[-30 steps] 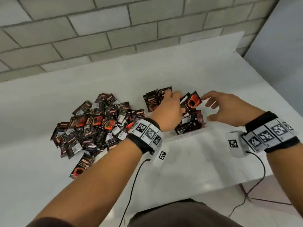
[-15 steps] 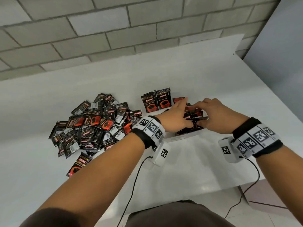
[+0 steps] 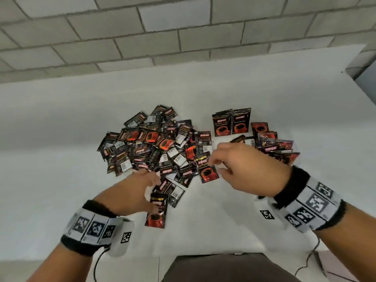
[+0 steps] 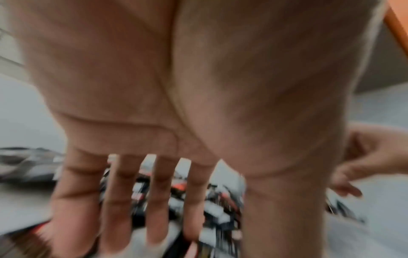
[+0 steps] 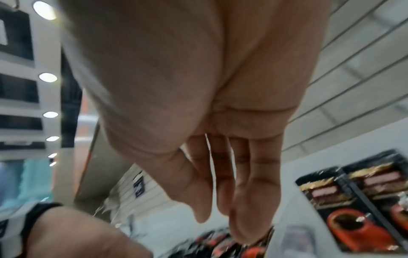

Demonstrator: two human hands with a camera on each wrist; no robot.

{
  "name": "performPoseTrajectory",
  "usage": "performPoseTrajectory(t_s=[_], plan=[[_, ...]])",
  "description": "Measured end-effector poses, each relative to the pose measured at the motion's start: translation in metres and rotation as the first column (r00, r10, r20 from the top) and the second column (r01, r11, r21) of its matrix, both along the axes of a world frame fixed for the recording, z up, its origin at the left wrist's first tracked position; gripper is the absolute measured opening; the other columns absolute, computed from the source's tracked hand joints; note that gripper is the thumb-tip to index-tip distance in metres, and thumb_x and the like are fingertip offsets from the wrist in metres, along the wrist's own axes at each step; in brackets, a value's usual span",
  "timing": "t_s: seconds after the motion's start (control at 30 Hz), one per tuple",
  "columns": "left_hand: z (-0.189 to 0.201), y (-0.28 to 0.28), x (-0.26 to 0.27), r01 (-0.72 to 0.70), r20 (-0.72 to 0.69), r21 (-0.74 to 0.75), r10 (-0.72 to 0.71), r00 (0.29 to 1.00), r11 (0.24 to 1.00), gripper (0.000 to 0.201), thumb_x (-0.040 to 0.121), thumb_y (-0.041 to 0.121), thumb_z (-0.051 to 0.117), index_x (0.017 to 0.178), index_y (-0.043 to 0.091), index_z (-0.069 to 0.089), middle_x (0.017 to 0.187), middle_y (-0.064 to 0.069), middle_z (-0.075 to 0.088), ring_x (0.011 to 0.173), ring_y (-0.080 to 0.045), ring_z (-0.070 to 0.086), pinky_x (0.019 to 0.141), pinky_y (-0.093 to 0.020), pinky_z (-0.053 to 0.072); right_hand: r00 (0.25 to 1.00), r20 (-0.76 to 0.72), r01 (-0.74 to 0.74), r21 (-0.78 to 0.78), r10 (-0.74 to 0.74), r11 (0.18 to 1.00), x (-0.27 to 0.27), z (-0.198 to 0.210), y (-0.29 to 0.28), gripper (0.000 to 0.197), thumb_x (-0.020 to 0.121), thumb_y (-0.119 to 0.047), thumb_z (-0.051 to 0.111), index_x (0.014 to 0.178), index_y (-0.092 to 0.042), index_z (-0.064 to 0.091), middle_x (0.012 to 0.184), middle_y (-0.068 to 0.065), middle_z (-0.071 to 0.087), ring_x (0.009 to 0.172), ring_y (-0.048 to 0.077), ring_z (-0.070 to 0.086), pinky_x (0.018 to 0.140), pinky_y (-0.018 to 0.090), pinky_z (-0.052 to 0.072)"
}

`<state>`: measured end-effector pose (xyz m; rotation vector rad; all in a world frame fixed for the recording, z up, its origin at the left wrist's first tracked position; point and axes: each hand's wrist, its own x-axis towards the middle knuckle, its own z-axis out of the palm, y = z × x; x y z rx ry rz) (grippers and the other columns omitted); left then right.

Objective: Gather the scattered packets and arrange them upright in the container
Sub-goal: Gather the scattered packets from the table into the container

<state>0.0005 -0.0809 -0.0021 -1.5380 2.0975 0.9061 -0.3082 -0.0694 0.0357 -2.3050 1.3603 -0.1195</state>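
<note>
Several black-and-red coffee packets lie in a loose pile (image 3: 150, 147) on the white table (image 3: 61, 180). More packets (image 3: 270, 143) sit to the right in a clear container whose walls barely show, and two packets (image 3: 232, 123) stand upright behind them. My left hand (image 3: 154, 178) reaches onto the pile's near edge; its fingers (image 4: 114, 200) are spread straight and hold nothing. My right hand (image 3: 213, 163) hovers over a packet (image 3: 207, 171) at the pile's right edge. Its fingers (image 5: 251, 200) are straight, with nothing between them. One packet (image 3: 156, 212) lies apart under my left palm.
A grey block wall (image 3: 183, 37) runs along the table's far side. The table's near edge is close to my body, and cables (image 3: 305, 265) hang from the wrist cameras. Bare white tabletop surrounds the pile on the left and front.
Both hands have left the container and moved left and nearer, to the front of the loose pile. The upright packets stay where they were set.
</note>
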Motion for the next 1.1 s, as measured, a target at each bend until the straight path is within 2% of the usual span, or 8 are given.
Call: performPoseTrajectory(t_s=[0.17,0.27,0.4,0.57,0.77,0.9,1.0,1.1], plan=[[-0.039,0.034,-0.002,0.063,0.048,-0.196,-0.054,0.997,0.979,0.095,0.07,0.038,0.089,0.145,0.036,0.032,0.134,0.011,0.035,0.121,-0.014,0.034,0.107,-0.03,0.038,0.938,-0.346,0.0,0.036,0.013,0.999,0.07,-0.033,0.002,0.053,0.088,0.001,0.055,0.139,-0.008,0.043,0.145,0.018,0.038,0.093,0.028,0.067,0.065,0.031,0.044],[-0.042,0.033,-0.001,0.007,-0.019,-0.194,-0.011,1.0,0.981,0.085,0.072,0.027,0.089,0.139,0.032,0.037,0.128,0.009,0.036,0.116,-0.013,0.041,0.096,-0.025,0.041,0.859,-0.511,0.036,0.015,-0.023,0.999,0.093,-0.045,0.0,0.077,0.088,0.006,0.052,0.155,0.001,0.015,0.159,0.038,0.01,0.098,0.034,0.07,0.068,0.035,0.052],[-0.037,0.02,0.013,-0.084,-0.126,-0.13,0.068,0.99,0.988,0.052,0.075,0.019,0.087,0.112,0.031,0.052,0.11,0.009,0.039,0.095,-0.015,0.055,0.075,-0.021,0.043,0.833,-0.548,0.093,0.003,-0.076,0.996,0.098,-0.057,-0.004,0.088,0.088,0.008,0.048,0.158,-0.002,-0.003,0.158,0.039,0.009,0.098,0.033,0.071,0.07,0.034,0.054],[-0.023,0.003,0.04,-0.176,-0.197,-0.205,0.135,0.971,0.963,0.014,0.087,0.029,0.079,0.096,0.026,0.068,0.107,0.009,0.049,0.089,-0.009,0.056,0.083,-0.027,0.049,0.84,-0.534,0.102,-0.022,-0.098,0.995,0.096,-0.052,-0.005,0.062,0.087,0.008,0.052,0.145,-0.003,0.03,0.144,0.024,0.033,0.086,0.024,0.071,0.063,0.03,0.046],[-0.046,0.001,0.044,-0.335,0.02,-0.35,0.365,0.931,0.875,0.039,0.09,0.035,0.07,0.121,0.013,0.061,0.131,-0.013,0.048,0.109,-0.034,0.058,0.1,-0.045,0.051,0.968,-0.23,0.126,0.082,-0.105,0.989,0.094,-0.038,-0.012,0.021,0.094,-0.015,0.062,0.114,-0.02,0.057,0.111,0.002,0.062,0.079,0.017,0.061,0.064,0.028,0.041],[-0.051,0.002,0.032,-0.366,-0.003,-0.323,0.386,0.923,0.873,0.05,0.086,0.028,0.076,0.127,0.013,0.052,0.13,-0.015,0.047,0.102,-0.033,0.063,0.093,-0.04,0.055,0.98,0.093,0.145,0.266,-0.175,0.953,0.103,-0.041,-0.019,0.032,0.082,-0.03,0.082,0.109,-0.029,0.066,0.087,-0.011,0.063,0.066,0.001,0.056,0.06,0.022,0.042],[-0.052,-0.003,0.034,-0.401,-0.061,-0.26,0.4,0.914,0.878,0.053,0.081,0.015,0.078,0.123,0.016,0.046,0.108,-0.011,0.06,0.085,-0.023,0.064,0.068,-0.029,0.053,0.993,-0.047,0.115,0.277,-0.106,0.954,0.122,-0.059,-0.022,0.053,0.078,-0.036,0.082,0.126,-0.027,0.061,0.102,-0.004,0.068,0.089,0.016,0.065,0.079,0.034,0.055],[-0.039,-0.006,0.044,-0.449,-0.138,-0.136,0.432,0.891,0.883,0.051,0.08,0.013,0.083,0.117,0.022,0.049,0.085,-0.002,0.065,0.061,-0.011,0.063,0.046,-0.018,0.041,0.966,-0.258,0.068,0.179,-0.019,0.981,0.134,-0.073,-0.023,0.056,0.082,-0.04,0.076,0.13,-0.022,0.055,0.1,0.002,0.068,0.091,0.026,0.067,0.074,0.038,0.056]])
